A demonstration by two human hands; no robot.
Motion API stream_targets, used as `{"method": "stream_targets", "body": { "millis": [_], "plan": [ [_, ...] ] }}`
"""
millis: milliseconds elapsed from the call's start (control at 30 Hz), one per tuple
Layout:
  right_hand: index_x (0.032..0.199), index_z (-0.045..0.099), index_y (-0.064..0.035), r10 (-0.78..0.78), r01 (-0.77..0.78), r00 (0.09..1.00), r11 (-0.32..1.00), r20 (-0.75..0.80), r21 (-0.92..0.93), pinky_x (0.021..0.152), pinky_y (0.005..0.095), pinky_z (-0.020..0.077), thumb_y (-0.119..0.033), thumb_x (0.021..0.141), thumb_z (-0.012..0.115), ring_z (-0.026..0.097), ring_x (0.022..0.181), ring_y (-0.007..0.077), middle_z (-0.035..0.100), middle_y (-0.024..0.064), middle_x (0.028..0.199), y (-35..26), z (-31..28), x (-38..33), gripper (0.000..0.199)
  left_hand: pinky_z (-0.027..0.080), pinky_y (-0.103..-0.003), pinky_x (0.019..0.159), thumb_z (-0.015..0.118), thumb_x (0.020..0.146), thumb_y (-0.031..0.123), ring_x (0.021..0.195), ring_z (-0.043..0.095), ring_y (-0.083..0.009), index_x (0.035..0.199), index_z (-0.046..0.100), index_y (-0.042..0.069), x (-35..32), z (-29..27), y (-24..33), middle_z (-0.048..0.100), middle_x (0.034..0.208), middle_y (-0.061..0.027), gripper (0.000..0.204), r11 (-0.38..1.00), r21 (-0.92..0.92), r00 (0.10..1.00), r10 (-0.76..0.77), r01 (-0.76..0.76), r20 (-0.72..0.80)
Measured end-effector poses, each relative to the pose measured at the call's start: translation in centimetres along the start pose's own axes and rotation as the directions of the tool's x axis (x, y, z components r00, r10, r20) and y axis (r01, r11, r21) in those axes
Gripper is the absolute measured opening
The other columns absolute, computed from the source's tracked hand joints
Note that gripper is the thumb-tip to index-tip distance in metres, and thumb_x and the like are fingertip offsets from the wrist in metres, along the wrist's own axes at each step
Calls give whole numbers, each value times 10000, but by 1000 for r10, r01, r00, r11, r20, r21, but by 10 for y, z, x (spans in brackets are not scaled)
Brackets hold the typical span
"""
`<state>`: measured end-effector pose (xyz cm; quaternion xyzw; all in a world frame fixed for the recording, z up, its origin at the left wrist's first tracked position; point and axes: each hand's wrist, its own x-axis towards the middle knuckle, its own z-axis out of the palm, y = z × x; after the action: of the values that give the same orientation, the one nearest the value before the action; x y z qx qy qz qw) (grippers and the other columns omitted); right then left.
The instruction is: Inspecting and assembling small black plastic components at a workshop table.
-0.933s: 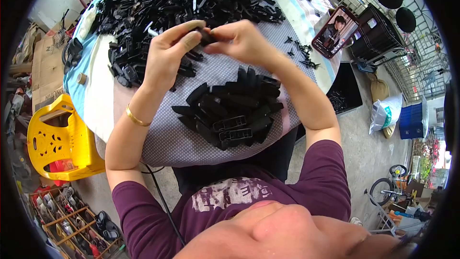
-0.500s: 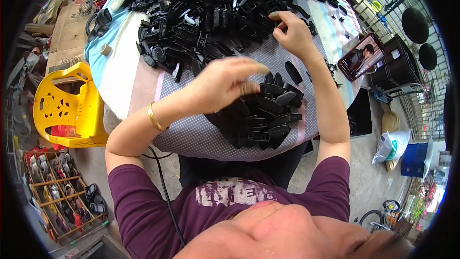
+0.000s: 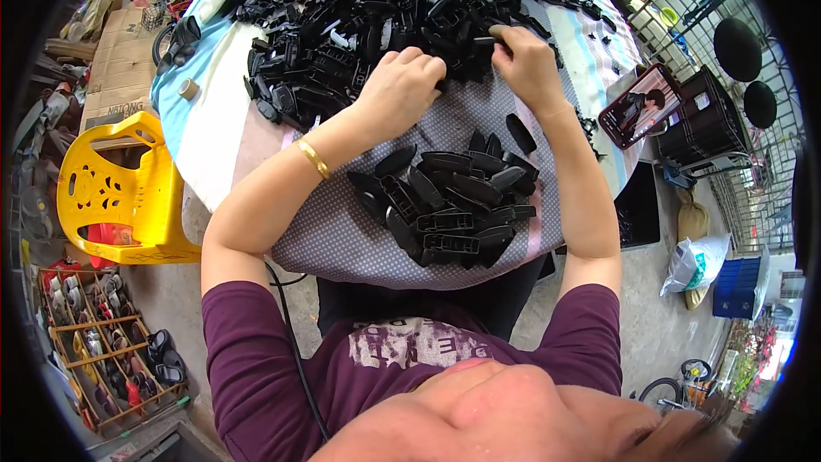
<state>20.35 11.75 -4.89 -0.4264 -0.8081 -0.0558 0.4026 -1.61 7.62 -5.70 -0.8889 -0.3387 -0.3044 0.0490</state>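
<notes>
Since the earlier frame, we see that the left hand [image 3: 400, 90] has gone forward from the near stack to the edge of the big heap of black plastic parts [image 3: 376, 17], and the right hand [image 3: 526, 64] has stayed at that heap but a little lower on the table.

The left hand is curled almost into a fist, knuckles up, the fingers [image 3: 419, 60] bent down into the heap's near edge. We cannot tell if they already hold one piece, because the fingertips are hidden among the parts. A gold bangle [image 3: 314, 158] sits on this wrist.

The right hand is also bent, with thumb and first fingers pressed together on one black part [image 3: 479, 43] at the heap's near right border. This part lies just to the left of the fingertips, touching them. Its long axis seems to run left to right across the table, but it merges with its neighbours, so we are not sure.

Between the forearms, nearer to the body, lies the sorted stack of oval black pieces [image 3: 453, 197] on the dotted cloth [image 3: 342, 231]. Most of them point with their long axis away from the person, a few lie crosswise. A phone [image 3: 640, 105] rests on the table's right edge, and a yellow plastic chair [image 3: 111, 192] stands at the left.
</notes>
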Motion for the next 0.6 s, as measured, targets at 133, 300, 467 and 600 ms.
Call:
{"method": "stream_targets", "body": {
  "millis": [133, 300, 467, 600],
  "plan": [
    [929, 648, 8, 47, -45, 997, 998, -57, 43, 672, 297, 500, -39, 765, 564, 627, 720, 246, 651, 151, 852, 10, -9, 2, 191, 480, -352, 717, 591, 822, 103, 787, 579, -298, 969, 525, 16, 6, -27, 4, 580, 884, -125, 182, 856, -426, 947, -322, 293, 5],
    [965, 656, 10, 247, -279, 959, 901, 136, 332, 665, 231, 488, -17, 795, 546, 610, 709, 113, 671, 97, 852, -11, -20, 4, 204, 479, -241, 696, 676, 790, 93, 750, 577, -120, 971, 623, -3, 4, -36, -6, 615, 858, -53, 211, 573, -695, 871, -463, 434, 162],
    [1005, 647, -1, 126, -122, 992, 957, 0, 264, 688, 218, 500, -9, 782, 617, 623, 761, 105, 664, 61, 868, -36, -9, 2, 225, 456, -156, 628, 717, 744, 72, 707, 564, -51, 979, 640, -20, 5, -41, 3, 638, 826, -27, 264, 370, -731, 773, -540, 573, 332],
    [1021, 634, -2, 218, -287, 957, 810, 193, 511, 715, 227, 508, -13, 772, 670, 616, 779, 107, 643, 59, 887, -74, -8, -4, 251, 490, -259, 852, 690, 752, 51, 914, 603, -141, 1191, 509, -61, 0, -34, 4, 606, 1039, -105, 487, 318, -768, 804, -438, 557, 401]
  ]
}}
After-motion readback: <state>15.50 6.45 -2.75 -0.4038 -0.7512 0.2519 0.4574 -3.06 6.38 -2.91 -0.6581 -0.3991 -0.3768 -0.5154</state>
